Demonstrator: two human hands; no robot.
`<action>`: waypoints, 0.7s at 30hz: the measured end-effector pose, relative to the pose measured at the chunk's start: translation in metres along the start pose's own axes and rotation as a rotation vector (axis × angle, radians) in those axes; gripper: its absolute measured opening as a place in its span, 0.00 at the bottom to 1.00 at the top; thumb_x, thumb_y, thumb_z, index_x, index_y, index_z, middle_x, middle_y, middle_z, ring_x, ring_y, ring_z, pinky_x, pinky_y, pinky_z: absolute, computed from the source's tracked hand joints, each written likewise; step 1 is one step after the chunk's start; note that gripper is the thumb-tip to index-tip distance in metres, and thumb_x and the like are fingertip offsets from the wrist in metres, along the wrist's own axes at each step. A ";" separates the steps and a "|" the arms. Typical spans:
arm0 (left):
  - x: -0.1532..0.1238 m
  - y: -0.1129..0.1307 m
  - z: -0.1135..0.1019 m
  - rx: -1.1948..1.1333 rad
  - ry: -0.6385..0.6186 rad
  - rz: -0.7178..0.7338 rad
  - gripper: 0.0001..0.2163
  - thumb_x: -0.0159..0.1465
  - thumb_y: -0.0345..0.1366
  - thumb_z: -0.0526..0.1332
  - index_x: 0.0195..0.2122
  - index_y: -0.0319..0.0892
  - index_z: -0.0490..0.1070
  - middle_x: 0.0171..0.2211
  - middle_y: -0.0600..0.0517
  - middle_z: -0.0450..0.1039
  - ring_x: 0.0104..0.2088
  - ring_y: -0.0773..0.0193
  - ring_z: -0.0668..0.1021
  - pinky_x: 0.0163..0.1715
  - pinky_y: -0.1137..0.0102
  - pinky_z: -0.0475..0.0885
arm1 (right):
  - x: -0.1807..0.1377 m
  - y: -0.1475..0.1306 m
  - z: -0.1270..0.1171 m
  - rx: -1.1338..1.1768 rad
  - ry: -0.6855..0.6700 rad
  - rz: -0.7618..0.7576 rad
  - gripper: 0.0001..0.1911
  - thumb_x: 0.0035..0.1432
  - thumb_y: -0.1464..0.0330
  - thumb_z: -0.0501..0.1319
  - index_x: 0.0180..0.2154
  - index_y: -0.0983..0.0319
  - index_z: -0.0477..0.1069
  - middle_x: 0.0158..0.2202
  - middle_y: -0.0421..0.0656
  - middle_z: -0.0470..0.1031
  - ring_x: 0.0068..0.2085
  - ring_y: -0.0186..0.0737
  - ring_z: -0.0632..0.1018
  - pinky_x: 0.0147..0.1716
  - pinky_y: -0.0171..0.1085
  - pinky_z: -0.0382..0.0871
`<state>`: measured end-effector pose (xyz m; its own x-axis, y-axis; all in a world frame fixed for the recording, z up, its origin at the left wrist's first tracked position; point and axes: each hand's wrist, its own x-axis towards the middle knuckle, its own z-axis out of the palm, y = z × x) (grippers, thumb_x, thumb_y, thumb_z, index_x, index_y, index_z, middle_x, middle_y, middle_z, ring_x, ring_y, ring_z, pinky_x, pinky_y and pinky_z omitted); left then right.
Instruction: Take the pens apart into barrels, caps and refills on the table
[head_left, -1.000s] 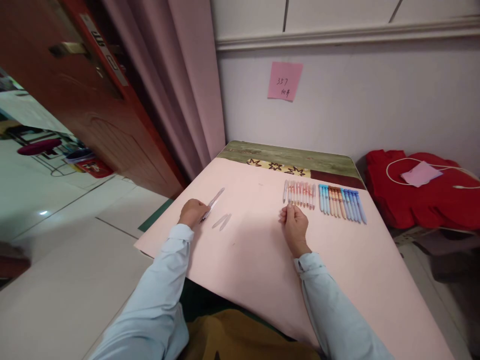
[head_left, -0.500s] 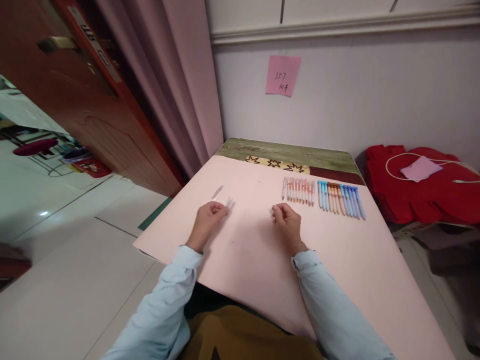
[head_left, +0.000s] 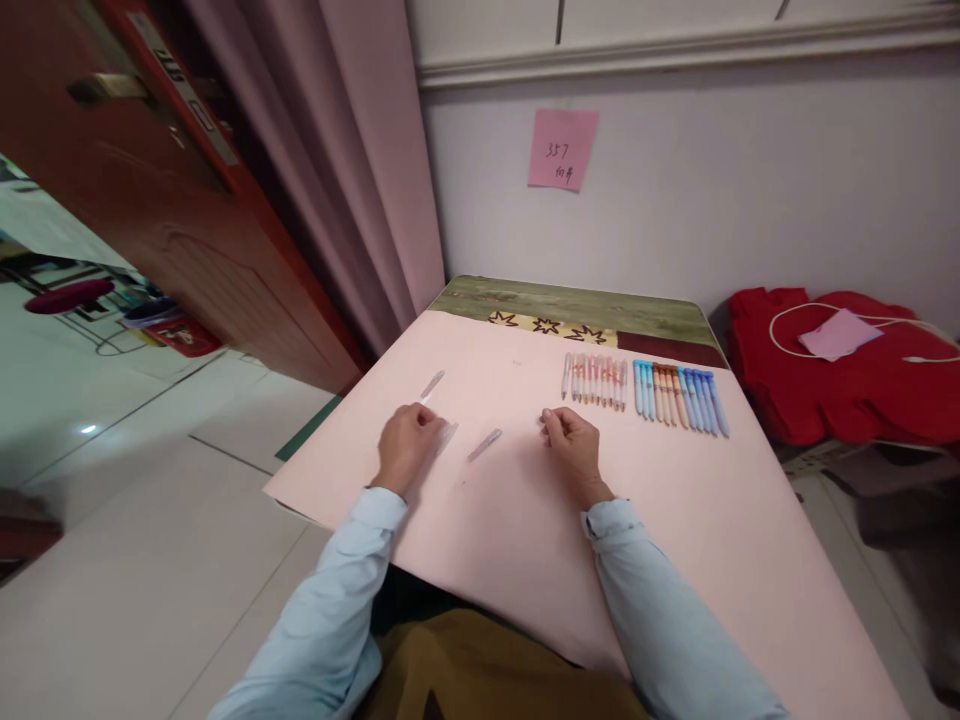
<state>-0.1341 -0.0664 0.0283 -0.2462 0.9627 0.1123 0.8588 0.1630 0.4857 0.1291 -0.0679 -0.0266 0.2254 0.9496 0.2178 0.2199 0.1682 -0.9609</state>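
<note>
My left hand [head_left: 405, 445] is closed, fingers pinched around a clear pen [head_left: 448, 436] that pokes out to the right, close above the tabletop. A second clear pen [head_left: 484, 445] lies slanted on the pink-covered table [head_left: 510, 560], between my two hands. Beyond my left hand lies another clear pen [head_left: 433, 384]. My right hand [head_left: 573, 445] hovers over or rests on the table with fingers curled and thumb against the index finger; no object shows in it. Just beyond it is a row of clear pens with reddish prints [head_left: 595, 381].
Right of that row lie several blue and brown pens [head_left: 679, 397] side by side. A patterned strip [head_left: 577, 300] borders the table's far edge, against the wall. Red cloth [head_left: 825, 380] with a cable sits at right; a curtain [head_left: 375, 150] and door [head_left: 187, 230] stand at left.
One clear pen has dropped from my left hand onto the table between my hands. My left hand has tipped slightly lower with the other pen. My right hand has barely moved.
</note>
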 end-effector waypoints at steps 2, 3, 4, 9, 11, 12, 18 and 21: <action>0.012 -0.017 -0.009 0.072 0.022 -0.139 0.07 0.56 0.42 0.64 0.30 0.44 0.73 0.35 0.48 0.77 0.36 0.56 0.76 0.31 0.67 0.64 | 0.000 0.002 0.000 -0.009 0.000 0.000 0.20 0.60 0.52 0.59 0.29 0.61 0.75 0.21 0.39 0.73 0.22 0.35 0.73 0.25 0.33 0.66; 0.017 -0.025 -0.012 0.094 0.014 -0.182 0.08 0.56 0.43 0.64 0.30 0.45 0.73 0.36 0.48 0.77 0.37 0.55 0.76 0.30 0.66 0.64 | 0.000 0.002 0.001 -0.011 0.000 -0.001 0.20 0.60 0.52 0.59 0.29 0.61 0.75 0.21 0.39 0.73 0.22 0.35 0.73 0.25 0.33 0.66; 0.021 -0.032 -0.013 0.106 -0.005 -0.217 0.09 0.55 0.44 0.65 0.30 0.45 0.74 0.36 0.47 0.77 0.37 0.54 0.76 0.30 0.66 0.64 | 0.000 0.003 0.001 -0.010 -0.001 0.000 0.20 0.60 0.52 0.59 0.29 0.61 0.75 0.21 0.39 0.73 0.22 0.35 0.73 0.25 0.33 0.66; 0.036 -0.046 -0.011 0.104 -0.096 -0.299 0.08 0.55 0.43 0.66 0.29 0.44 0.75 0.36 0.46 0.79 0.36 0.53 0.77 0.29 0.66 0.64 | -0.001 0.003 0.000 0.026 0.009 0.022 0.20 0.60 0.51 0.60 0.29 0.62 0.75 0.21 0.39 0.73 0.22 0.34 0.73 0.24 0.33 0.67; 0.040 -0.047 -0.011 0.103 -0.131 -0.301 0.08 0.53 0.42 0.66 0.28 0.43 0.75 0.35 0.45 0.79 0.35 0.53 0.78 0.28 0.65 0.64 | -0.001 0.003 0.001 0.049 0.015 0.037 0.21 0.59 0.51 0.60 0.29 0.62 0.74 0.21 0.39 0.73 0.22 0.34 0.73 0.24 0.33 0.67; 0.042 -0.048 -0.011 0.103 -0.149 -0.300 0.07 0.53 0.41 0.67 0.27 0.43 0.75 0.34 0.45 0.79 0.34 0.54 0.77 0.28 0.65 0.64 | -0.001 0.003 0.001 0.058 0.016 0.040 0.20 0.59 0.51 0.60 0.29 0.62 0.74 0.21 0.39 0.72 0.21 0.34 0.73 0.24 0.33 0.67; 0.029 -0.035 -0.019 0.089 -0.047 -0.218 0.08 0.57 0.42 0.63 0.28 0.44 0.74 0.32 0.47 0.78 0.33 0.56 0.76 0.28 0.66 0.63 | 0.001 0.002 0.001 0.061 0.031 0.037 0.19 0.59 0.52 0.60 0.29 0.61 0.74 0.21 0.38 0.72 0.21 0.34 0.72 0.23 0.33 0.67; 0.008 -0.005 -0.014 0.032 0.060 -0.031 0.07 0.60 0.40 0.61 0.29 0.43 0.73 0.33 0.48 0.77 0.34 0.58 0.75 0.30 0.67 0.63 | 0.000 -0.002 0.000 0.016 -0.010 -0.027 0.18 0.59 0.54 0.61 0.28 0.61 0.75 0.21 0.39 0.72 0.22 0.34 0.72 0.24 0.33 0.67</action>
<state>-0.1471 -0.0625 0.0389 -0.2987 0.9424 0.1503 0.8643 0.2003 0.4614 0.1286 -0.0685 -0.0250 0.2096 0.9473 0.2421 0.2107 0.1980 -0.9573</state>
